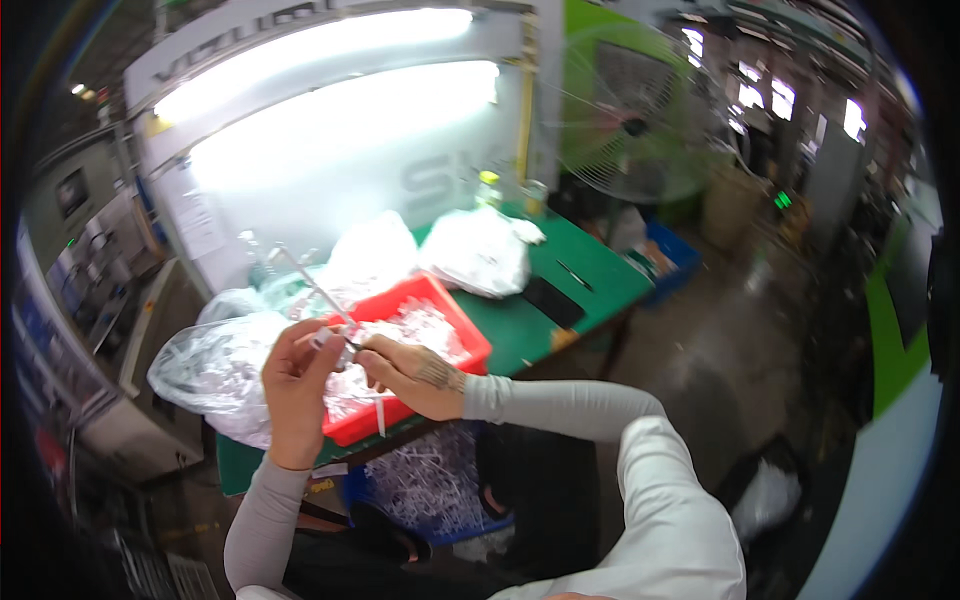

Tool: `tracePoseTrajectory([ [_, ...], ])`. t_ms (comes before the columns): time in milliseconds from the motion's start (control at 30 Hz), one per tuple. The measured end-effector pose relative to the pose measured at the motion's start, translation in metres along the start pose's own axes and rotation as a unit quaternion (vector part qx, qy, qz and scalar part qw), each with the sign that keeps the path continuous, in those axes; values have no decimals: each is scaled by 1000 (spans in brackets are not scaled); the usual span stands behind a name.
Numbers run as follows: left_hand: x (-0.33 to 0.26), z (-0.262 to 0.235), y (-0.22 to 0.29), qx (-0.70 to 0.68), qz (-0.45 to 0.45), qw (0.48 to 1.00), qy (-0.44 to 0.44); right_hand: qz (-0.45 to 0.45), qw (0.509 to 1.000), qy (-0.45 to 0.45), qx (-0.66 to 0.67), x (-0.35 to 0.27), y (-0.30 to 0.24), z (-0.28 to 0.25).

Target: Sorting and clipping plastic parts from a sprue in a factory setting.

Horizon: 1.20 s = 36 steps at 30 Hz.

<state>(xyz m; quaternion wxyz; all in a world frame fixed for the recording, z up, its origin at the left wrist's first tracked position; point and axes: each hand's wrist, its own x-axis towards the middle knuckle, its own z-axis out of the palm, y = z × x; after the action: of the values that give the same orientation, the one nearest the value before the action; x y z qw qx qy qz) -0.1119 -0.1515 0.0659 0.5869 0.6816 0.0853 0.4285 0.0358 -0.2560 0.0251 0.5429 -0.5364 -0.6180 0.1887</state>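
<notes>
My left hand point(296, 390) is raised over the left part of a red plastic bin point(462, 318). Its thumb and fingers pinch a small white plastic piece point(325, 338). Close beside it, my right hand point(412, 378) is closed around a small tool with a thin dark tip point(352, 345), which points at the white piece. Most of the tool is hidden in the fingers, so its exact kind does not show. Many small white plastic parts point(425, 325) lie in the bin. A thin white rod point(312, 285) slants up behind my hands; whether it joins the held piece is unclear.
Clear plastic bags point(215, 365) and a full white bag point(475, 252) crowd the green table point(510, 340). A black phone point(553, 303) and a pen point(574, 275) lie on the right. Below, a blue bin point(440, 525) holds white plastic scraps. A large fan point(632, 127) stands behind.
</notes>
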Motion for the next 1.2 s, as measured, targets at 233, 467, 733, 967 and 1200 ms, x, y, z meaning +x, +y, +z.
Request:
tracePoseTrajectory([
  [233, -2, -31, -39, 44, 10, 994, 103, 11, 994, -68, 80, 32, 29, 29],
  [467, 3, -16, -49, 15, -16, 997, 71, 31, 997, -59, 41, 22, 47, 11],
  [733, -1, -16, -49, -11, -39, 997, 72, -2, 998, -53, 44, 30, 53, 23],
  [967, -4, -18, -48, -27, -59, 989, 131, 54, 990, -79, 106, 22, 42, 21],
  [1200, -6, -14, -58, -24, -63, 995, 68, 76, 991, -79, 71, 15, 49, 14],
])
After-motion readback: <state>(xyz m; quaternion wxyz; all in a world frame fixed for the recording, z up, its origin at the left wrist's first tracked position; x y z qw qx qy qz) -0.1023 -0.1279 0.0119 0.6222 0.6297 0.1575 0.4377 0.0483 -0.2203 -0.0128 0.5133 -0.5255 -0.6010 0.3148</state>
